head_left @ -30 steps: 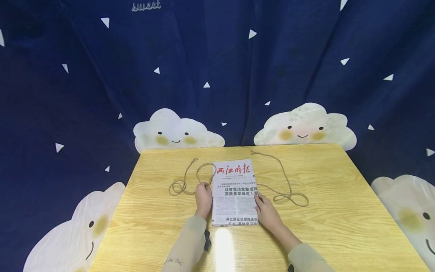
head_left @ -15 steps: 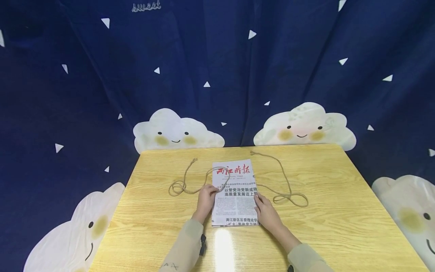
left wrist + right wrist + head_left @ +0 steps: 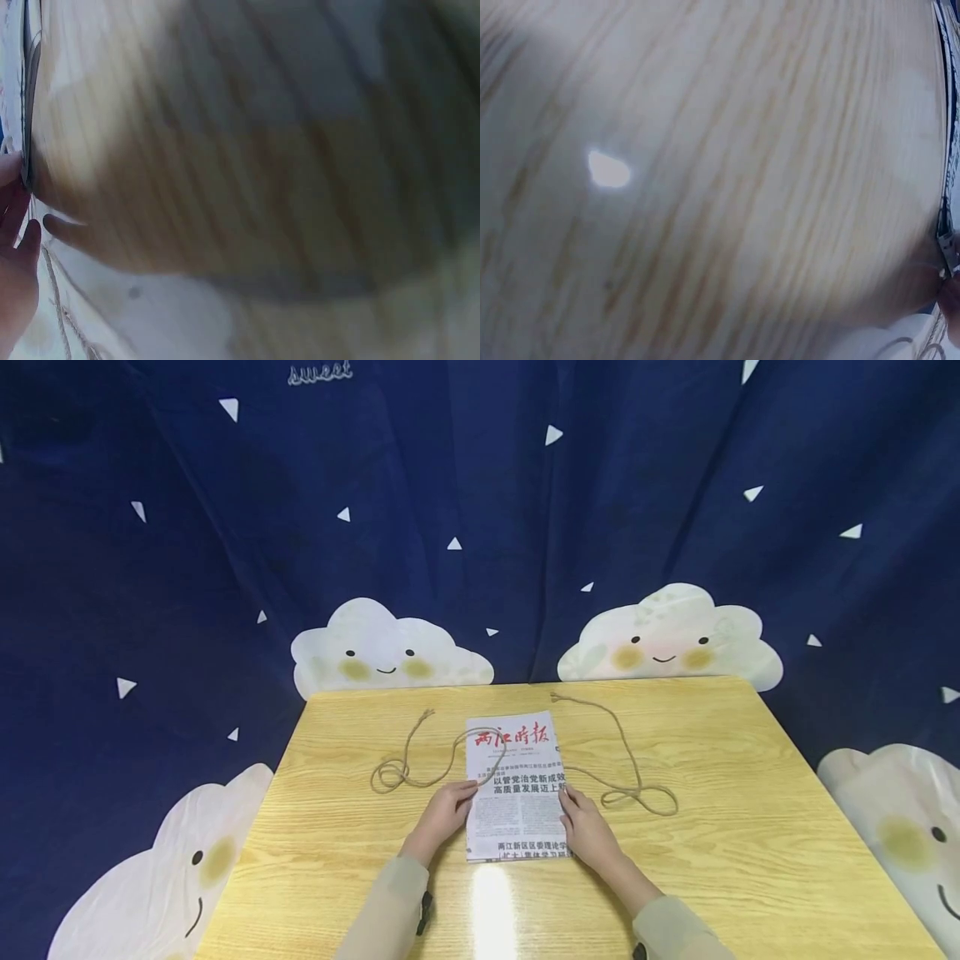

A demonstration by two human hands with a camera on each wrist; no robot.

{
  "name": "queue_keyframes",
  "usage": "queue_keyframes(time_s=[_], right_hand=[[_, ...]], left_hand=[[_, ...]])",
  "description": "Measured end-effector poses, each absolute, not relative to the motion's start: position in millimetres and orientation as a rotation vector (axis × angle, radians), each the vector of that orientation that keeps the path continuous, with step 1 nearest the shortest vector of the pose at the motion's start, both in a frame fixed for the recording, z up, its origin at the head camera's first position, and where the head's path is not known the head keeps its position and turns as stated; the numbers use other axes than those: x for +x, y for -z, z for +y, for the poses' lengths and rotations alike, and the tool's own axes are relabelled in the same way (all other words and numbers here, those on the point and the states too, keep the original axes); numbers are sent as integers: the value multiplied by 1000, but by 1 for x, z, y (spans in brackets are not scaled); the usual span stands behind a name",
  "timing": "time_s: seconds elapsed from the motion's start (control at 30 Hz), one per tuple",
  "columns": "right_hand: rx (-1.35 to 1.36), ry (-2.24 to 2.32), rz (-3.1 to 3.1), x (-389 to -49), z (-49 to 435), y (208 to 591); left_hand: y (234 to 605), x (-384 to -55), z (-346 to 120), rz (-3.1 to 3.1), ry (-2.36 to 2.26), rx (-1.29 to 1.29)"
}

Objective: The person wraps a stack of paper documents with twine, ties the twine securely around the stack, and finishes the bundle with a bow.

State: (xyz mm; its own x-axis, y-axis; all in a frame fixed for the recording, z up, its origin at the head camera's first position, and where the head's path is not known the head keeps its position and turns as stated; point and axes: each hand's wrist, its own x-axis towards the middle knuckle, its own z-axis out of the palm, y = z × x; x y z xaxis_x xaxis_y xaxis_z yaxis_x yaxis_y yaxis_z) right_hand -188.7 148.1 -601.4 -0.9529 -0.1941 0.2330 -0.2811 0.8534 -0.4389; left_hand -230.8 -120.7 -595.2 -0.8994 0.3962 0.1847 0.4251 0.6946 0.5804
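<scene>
A folded newspaper [image 3: 517,814] with a red title lies on the table in the head view, several sheets thick at its edge. My left hand [image 3: 447,810] holds its left edge, thumb on top. A loop of thin brown rope [image 3: 491,729] lies over the paper's upper left and runs down to that thumb. My right hand [image 3: 588,833] grips the opposite edge, thumb on the front page, other fingers mostly hidden. In the left wrist view, the left fingers [image 3: 28,244] are by the newspaper's edge [image 3: 28,97]. The right wrist view shows the right fingers [image 3: 951,304] at the other edge.
Rope coils [image 3: 390,775] lie left of the newspaper, with a frayed end pointing back. More rope [image 3: 639,792] loops on the right, meeting the paper's side. The wooden table [image 3: 750,860] ends at a dark blue curtain [image 3: 480,485] with clouds.
The left hand drew the rope loop rightward over the newspaper's top left, then released it and shifted down to the paper's left edge. The right hand stayed in place.
</scene>
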Motion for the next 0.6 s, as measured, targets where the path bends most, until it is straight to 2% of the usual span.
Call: queue_keyframes(time_s=[0.27,0.6], right_hand=[[408,-587,-2768,-216,140,592],[792,-470,-3028,-261,114,578]], left_hand=[[595,-230,-121,-2880,974,-667],[596,-230,-119,-2879,1036,-594]])
